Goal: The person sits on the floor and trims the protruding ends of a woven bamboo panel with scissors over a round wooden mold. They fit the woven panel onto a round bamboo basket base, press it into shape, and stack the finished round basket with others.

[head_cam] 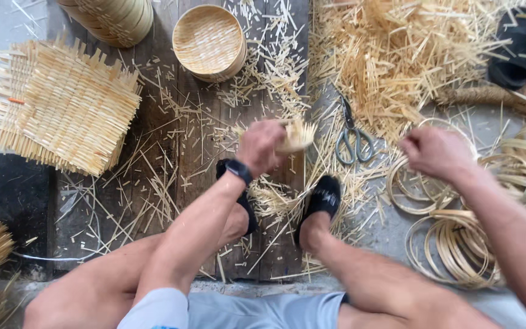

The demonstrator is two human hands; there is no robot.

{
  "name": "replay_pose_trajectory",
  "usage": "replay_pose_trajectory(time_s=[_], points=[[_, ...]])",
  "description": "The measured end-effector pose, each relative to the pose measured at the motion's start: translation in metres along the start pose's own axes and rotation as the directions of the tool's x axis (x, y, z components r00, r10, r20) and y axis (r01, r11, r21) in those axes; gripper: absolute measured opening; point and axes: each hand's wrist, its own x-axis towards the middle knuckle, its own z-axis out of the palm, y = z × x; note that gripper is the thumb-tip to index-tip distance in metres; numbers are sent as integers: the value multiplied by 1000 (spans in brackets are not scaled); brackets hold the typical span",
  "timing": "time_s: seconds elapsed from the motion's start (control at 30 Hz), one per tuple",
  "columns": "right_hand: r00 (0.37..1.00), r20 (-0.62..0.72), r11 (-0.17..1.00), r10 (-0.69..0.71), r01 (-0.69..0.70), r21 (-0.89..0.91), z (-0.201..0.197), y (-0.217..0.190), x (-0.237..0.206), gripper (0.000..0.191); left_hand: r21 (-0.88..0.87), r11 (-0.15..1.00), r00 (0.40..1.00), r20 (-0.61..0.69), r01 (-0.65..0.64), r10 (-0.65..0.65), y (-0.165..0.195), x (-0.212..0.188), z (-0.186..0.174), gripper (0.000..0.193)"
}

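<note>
- Woven bamboo mats point(62, 106) lay stacked at far left on the plank floor point(159, 176), well apart from both hands.
- Round woven basket tray point(208, 41) stood at top centre, above and left of the left hand.
- Left hand point(260, 146) was closed round a small woven bamboo piece point(296, 135); the piece's frayed strip ends projected to the right of the fingers, towards the scissors.
- Scissors point(353, 137) lay on the littered floor between the two hands, long axis running roughly top to bottom, handles toward the person. They lay just right of the held piece, so the left hand was slightly the nearer.
- Right hand point(436, 152) was curled in a loose fist above the bamboo hoops point(452, 244); whether it pinched a strip could not be told.
- Loose bamboo offcuts point(397, 55) were heaped at top right, beyond the scissors.
</note>
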Motion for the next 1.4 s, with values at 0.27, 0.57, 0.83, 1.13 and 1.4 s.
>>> replay_pose_trajectory(time_s=[0.27,0.57,0.83,1.13,1.4], points=[[955,-292,948,-41,130,291,165,-24,77,47,114,990,891,438,81,-123,11,-95,3,46],[977,-75,861,200,-138,489,193,-43,124,62,275,674,695,27,685,-718,29,-20,62,113],[962,275,656,0,-208,726,197,-11,98,57,139,945,940,131,296,-314,4,-43,49,105],[886,-357,914,-297,372,161,179,-53,56,66,135,866,853,155,481,-498,25,-35,45,116],[853,-379,931,-359,297,-213,189,-81,104,35,206,807,815,63,554,-576,26,-46,78,111]])
